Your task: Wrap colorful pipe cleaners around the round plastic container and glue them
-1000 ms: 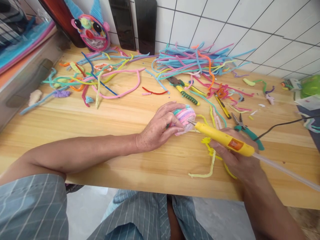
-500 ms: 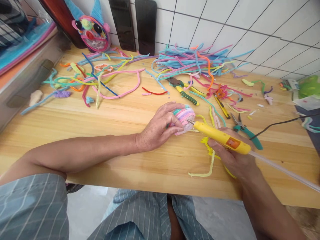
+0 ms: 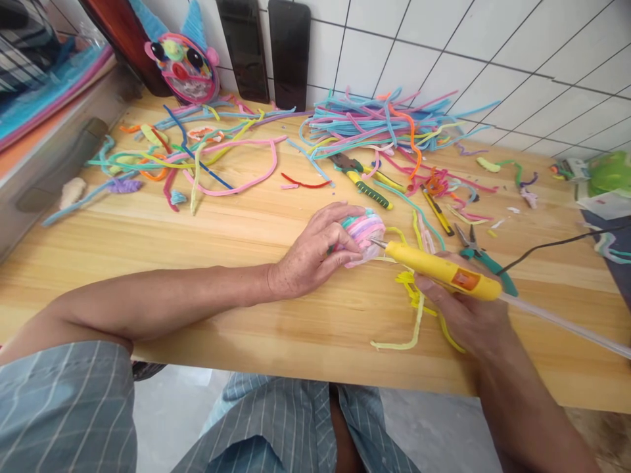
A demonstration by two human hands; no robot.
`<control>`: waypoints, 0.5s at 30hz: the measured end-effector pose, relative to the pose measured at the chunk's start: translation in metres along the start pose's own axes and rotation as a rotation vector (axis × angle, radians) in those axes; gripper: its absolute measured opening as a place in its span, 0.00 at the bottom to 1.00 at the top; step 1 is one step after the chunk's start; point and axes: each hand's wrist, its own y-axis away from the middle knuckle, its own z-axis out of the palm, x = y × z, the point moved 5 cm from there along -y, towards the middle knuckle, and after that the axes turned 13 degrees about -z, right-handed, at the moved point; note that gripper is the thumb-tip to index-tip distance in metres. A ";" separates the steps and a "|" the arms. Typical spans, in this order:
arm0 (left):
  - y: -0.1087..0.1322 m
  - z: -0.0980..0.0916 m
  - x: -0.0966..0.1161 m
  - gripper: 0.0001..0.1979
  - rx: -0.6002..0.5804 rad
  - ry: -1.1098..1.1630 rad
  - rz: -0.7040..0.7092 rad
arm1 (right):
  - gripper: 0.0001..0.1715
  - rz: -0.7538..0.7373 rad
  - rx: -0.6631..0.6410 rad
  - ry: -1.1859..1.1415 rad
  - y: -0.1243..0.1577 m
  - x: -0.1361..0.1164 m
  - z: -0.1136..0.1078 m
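Head view:
- Gripped in left hand (image 3: 315, 253), over the tabletop (image 3: 197, 240): striped fuzzy piece (image 3: 363, 230).
- Clasped in right hand (image 3: 468, 318): yellow glue gun (image 3: 434, 265), nozzle (image 3: 379, 243) at the piece; any lettering illegible.
- Beyond: teal-handled pliers (image 3: 495, 267), pipe-cleaner bundle (image 3: 362, 123).

Striped piece (image 3: 369, 228): partly covered by left hand (image 3: 315, 249). Glue gun (image 3: 438, 267): grip hidden in right hand (image 3: 470, 318); whether tip (image 3: 378, 242) touches piece, unclear. Glue stick (image 3: 562, 320), black cord (image 3: 557, 245): cut by right edge. Green item (image 3: 610, 179), far right: too blurred to name.
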 end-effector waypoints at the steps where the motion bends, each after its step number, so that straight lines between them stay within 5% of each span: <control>1: 0.000 0.000 0.000 0.07 0.001 0.000 0.001 | 0.05 -0.010 -0.008 0.007 -0.001 -0.001 0.000; 15: 0.000 0.001 0.000 0.09 -0.021 -0.026 -0.022 | 0.06 0.012 -0.005 -0.048 -0.001 0.000 0.005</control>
